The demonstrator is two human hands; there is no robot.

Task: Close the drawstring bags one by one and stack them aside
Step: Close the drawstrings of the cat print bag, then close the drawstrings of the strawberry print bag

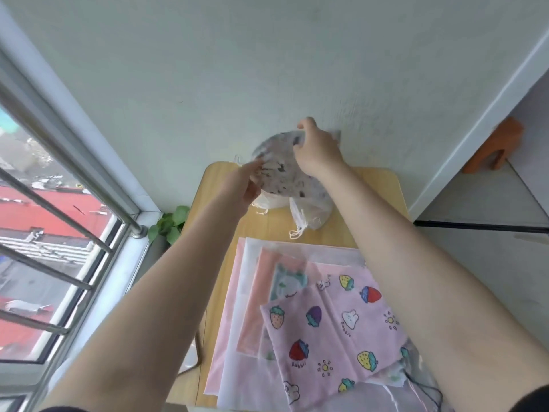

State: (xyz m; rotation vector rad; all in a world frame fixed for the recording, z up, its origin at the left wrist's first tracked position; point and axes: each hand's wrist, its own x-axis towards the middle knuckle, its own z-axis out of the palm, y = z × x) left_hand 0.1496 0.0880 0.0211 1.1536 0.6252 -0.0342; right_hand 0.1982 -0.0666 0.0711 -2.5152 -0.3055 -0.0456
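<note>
Blocking, seemingly: closed bags (300, 215) under held bag (282, 168).

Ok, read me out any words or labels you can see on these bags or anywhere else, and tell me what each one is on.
"Rabbit": under a red strawberry on the pink strawberry-print bag.
"Rabbit": beside the white bunny on the same bag, tilted.
Dark marks on the speckled bag held by the left hand and right hand: too blurred to read.
Nothing else legible.
</note>
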